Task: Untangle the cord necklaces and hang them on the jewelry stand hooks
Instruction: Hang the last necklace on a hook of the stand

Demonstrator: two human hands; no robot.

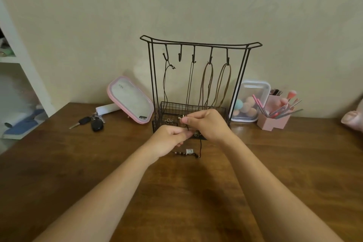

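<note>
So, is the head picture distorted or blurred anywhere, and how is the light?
Head view: wide-angle bending, the jewelry stand rail bows and the white shelf leans; light is soft and dim, no hard glare on the table; the cord necklace pinched by left hand and right hand looks soft, beads unclear.

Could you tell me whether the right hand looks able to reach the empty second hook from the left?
Probably yes: the empty hook has open air in front; cords hang only on its neighbours. The right hand sits below, pinching a dark cord the left hand also holds.
</note>
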